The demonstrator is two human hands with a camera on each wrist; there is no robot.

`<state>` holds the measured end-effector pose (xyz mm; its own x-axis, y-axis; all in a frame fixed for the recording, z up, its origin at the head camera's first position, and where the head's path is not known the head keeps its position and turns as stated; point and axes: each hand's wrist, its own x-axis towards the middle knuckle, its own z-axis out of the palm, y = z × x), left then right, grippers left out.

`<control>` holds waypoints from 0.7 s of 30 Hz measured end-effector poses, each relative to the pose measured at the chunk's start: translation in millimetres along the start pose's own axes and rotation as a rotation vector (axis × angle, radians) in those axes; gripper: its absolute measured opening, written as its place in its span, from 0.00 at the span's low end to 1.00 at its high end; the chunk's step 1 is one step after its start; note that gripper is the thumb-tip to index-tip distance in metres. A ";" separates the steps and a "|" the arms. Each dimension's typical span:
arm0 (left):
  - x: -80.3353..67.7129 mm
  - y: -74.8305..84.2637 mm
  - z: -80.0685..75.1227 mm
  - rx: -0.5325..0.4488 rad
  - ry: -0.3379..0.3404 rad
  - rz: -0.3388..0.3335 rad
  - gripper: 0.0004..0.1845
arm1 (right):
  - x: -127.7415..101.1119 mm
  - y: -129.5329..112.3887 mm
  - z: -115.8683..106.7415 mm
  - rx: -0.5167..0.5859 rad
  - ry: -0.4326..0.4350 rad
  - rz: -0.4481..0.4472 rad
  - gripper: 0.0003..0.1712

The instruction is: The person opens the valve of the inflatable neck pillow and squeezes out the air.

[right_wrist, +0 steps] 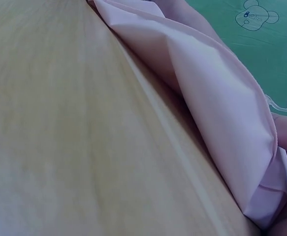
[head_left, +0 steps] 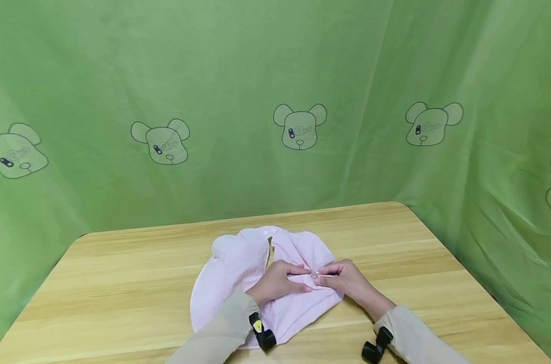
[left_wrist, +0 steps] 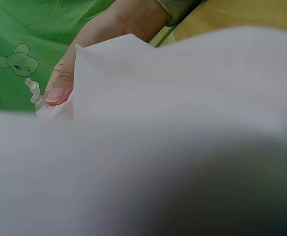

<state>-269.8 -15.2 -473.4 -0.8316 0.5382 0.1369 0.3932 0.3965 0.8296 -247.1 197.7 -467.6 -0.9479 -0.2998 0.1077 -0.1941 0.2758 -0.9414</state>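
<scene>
The pink cloth [head_left: 266, 283] lies flat in the middle of the counter [head_left: 120, 283]. A small clear snap [head_left: 314, 275] sits on it. My left hand [head_left: 277, 283] and my right hand [head_left: 343, 280] both pinch the cloth at that snap, fingertips almost touching. Green bear curtain [head_left: 298, 126] hangs behind.

Soft, even light fills the head view — bright, no glare, only faint shadows under the hands on the wooden table [head_left: 120, 283]. Both wrist views are dimmer and blurred: pale pink cloth [left_wrist: 182, 123] fills the left one out of focus — the right smears nearby wood.
</scene>
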 end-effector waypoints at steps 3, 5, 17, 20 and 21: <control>-0.8 2.5 -3.7 -0.004 -0.014 0.003 0.21 | -0.2 -0.8 0.0 0.021 -0.004 0.000 0.16; -1.2 4.1 -6.5 0.006 -0.020 0.013 0.21 | -0.1 -1.2 -0.3 0.021 0.002 0.007 0.16; -5.0 11.4 -23.1 -0.016 -0.033 -0.010 0.21 | 0.3 -1.5 -2.3 0.019 0.018 0.022 0.17; -7.2 13.3 -29.5 -0.007 -0.035 -0.004 0.22 | 0.7 -0.8 -2.9 0.020 0.013 0.005 0.15; -8.2 13.7 -32.0 -0.004 -0.034 -0.010 0.22 | 1.1 -0.8 -3.3 0.021 0.014 0.000 0.15</control>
<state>-270.2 -37.9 -445.9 -0.8218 0.5590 0.1099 0.3829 0.3991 0.8332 -248.8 200.2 -465.8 -0.9514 -0.2870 0.1118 -0.1888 0.2565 -0.9479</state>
